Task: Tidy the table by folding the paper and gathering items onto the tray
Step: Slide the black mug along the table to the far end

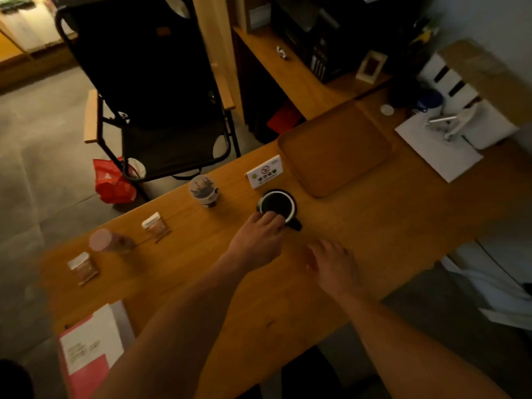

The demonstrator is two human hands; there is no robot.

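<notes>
Wooden table (374, 231), bare tray (334, 145) toward its far right. Black mug (277, 205) just in front of tray. Left hand (256, 240) touching mug's near rim, fingers curled, grasp uncertain. Right hand (334, 263) spread flat, holding nothing, near mug.

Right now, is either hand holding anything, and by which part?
The left hand touches the near rim of the black mug with a white-edged rim; a closed grip cannot be told. The right hand holds nothing.

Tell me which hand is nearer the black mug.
Left. The left hand has its fingertips against the black mug at its near rim. The right hand lies flat on the table, apart from the mug, nearer the person.
</notes>
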